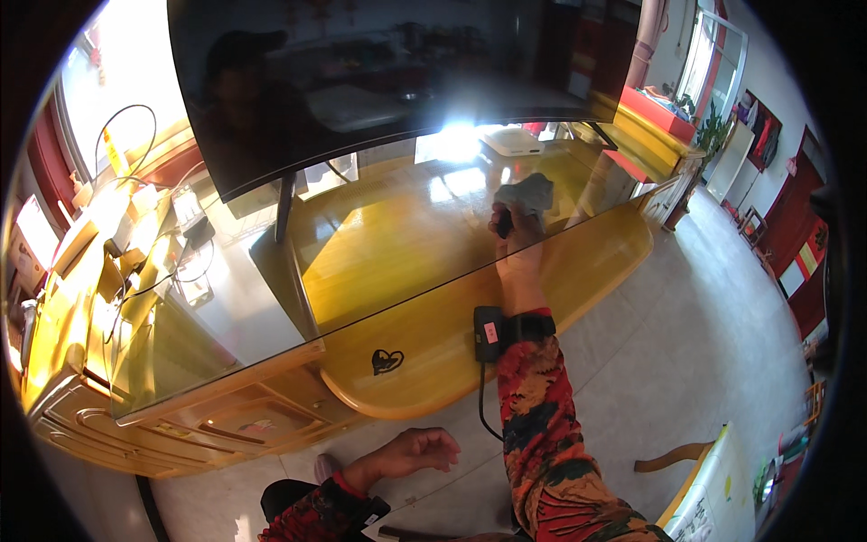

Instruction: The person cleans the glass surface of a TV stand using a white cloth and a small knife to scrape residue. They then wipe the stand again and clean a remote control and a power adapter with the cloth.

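My right hand (520, 220) reaches over the glass top (399, 251) of a yellow wooden television cabinet. It grips a crumpled grey cloth (532, 192), which appears to rest on the glass. A small dark patch shows by the fingers; I cannot tell what it is. My left hand (421, 450) hangs low in front of the cabinet, holding nothing, its fingers loosely bent. Above the glass stands a large flat-screen television (406, 74), dark and reflective, on splayed legs. Behind my right hand, a white box-shaped device (513, 142) sits beneath the screen.
Cables and a black adapter (198, 232) lie on the cabinet's left side, near small boxes and bottles. A red box (656, 114) stands on the right end. The rounded wooden front ledge (433, 379) juts out. A covered table (711, 494) is at lower right.
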Tool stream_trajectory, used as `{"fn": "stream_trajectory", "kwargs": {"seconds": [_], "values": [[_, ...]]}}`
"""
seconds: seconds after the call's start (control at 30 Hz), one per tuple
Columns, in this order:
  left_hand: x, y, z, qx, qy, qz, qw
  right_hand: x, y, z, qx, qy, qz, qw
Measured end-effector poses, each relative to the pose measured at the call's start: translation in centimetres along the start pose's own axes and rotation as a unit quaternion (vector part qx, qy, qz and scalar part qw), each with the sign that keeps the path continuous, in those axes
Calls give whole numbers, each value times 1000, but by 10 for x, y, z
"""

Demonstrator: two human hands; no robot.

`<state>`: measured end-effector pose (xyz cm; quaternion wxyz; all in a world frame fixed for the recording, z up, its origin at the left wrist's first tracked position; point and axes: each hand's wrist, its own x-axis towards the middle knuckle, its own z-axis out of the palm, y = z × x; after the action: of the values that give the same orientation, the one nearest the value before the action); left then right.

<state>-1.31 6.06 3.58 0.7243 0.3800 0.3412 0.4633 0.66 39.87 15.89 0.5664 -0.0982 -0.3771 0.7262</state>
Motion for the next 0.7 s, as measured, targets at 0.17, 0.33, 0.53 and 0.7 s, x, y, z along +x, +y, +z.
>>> {"fn": "stream_trajectory", "kwargs": {"seconds": [0.17, 0.33, 0.53, 0.7], "values": [[0, -2, -3, -6, 4, -7, 1000, 4, 1, -12, -33, 105, -80, 991], [0, -5, -4, -12, -6, -7, 1000, 12, 3, -22, -10, 168, -136, 976], [2, -5, -2, -16, -12, -17, 1000, 4, 5, -7, -154, 79, -39, 984], [3, -5, -1, 2, -14, -17, 1000, -10, 7, 18, -306, -139, 101, 936]]}}
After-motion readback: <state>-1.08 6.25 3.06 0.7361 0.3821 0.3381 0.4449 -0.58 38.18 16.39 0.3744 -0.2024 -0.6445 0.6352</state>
